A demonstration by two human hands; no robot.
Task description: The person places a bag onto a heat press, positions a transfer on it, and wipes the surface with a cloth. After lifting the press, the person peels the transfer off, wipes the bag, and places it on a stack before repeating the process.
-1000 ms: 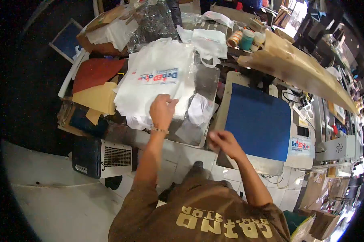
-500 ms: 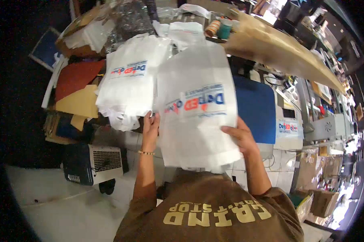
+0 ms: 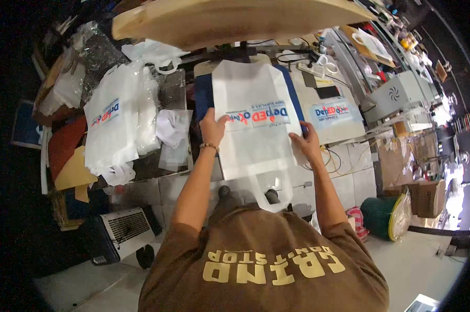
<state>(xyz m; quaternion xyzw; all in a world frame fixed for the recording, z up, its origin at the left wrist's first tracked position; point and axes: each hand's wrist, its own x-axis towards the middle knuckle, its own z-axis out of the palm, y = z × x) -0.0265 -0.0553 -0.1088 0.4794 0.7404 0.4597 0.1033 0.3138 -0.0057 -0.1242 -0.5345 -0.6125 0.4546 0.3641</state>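
Note:
A white tote bag (image 3: 250, 151) with a blue and red print lies over the blue pad (image 3: 293, 93), its handle loop hanging off the near edge toward my body. My left hand (image 3: 214, 130) grips the bag's left edge, thumb on top. On the opposite edge, my right hand (image 3: 307, 143) pinches the side with thumb and fingers. Blue strips of the pad show on both sides of the bag. To the left rests a stack of similar white bags (image 3: 115, 117), printed the same way.
A large tan curved board (image 3: 235, 23) spans the top of the view. Right of the pad, a printed transfer sheet (image 3: 329, 111) lies on the table near a power strip (image 3: 310, 68). A grey box (image 3: 399, 93) stands farther right. A heater-like unit (image 3: 123, 229) is on the floor.
The bag has moved from beside the stack onto the blue pad and now lies flatter. My left hand has come onto its left edge. The view has turned to the right.

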